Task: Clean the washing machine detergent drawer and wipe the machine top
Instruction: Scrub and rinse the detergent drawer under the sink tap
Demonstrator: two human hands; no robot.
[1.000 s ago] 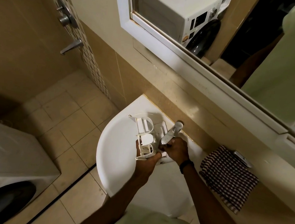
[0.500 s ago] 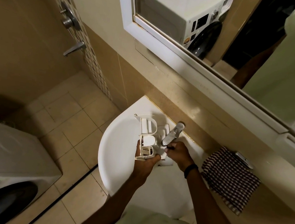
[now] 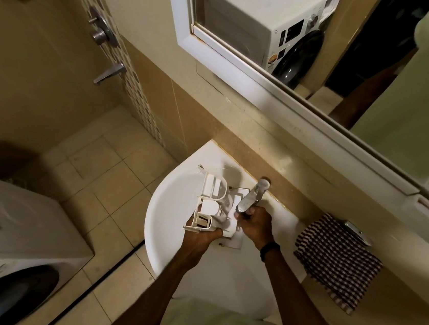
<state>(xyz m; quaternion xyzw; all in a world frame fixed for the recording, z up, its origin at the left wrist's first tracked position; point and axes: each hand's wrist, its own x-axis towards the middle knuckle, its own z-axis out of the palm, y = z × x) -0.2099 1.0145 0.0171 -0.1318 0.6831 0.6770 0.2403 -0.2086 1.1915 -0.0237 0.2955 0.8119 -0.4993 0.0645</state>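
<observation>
Our left hand [image 3: 201, 237] grips the detergent drawer [image 3: 210, 204] by its near end, fingers wrapped round the white frame. It holds the drawer above the basin [image 3: 161, 209] with the compartments facing up towards us. Our right hand [image 3: 254, 224] is curled round the lower end of the tap [image 3: 253, 195] — whether water is running we cannot tell in this dim light. What the next move turns on is how the drawer lies to that tap. Its long axis runs away from us towards the wall, with the far rounded end out over the back of the basin. The whole piece sits just to the left of the tap's lower end, close beside it but not under it. So the left hand is the one to act — we judge it must slide or tip the drawer rightward until the compartments come beneath the outlet. A flat white part [image 3: 233, 235] lies in the basin below the drawer. To the right of the basin rests a checked cloth [image 3: 335, 261], well apart from both hands. The washing machine [image 3: 14, 219] stands off to the left, its top left for later, as far as we can judge.
</observation>
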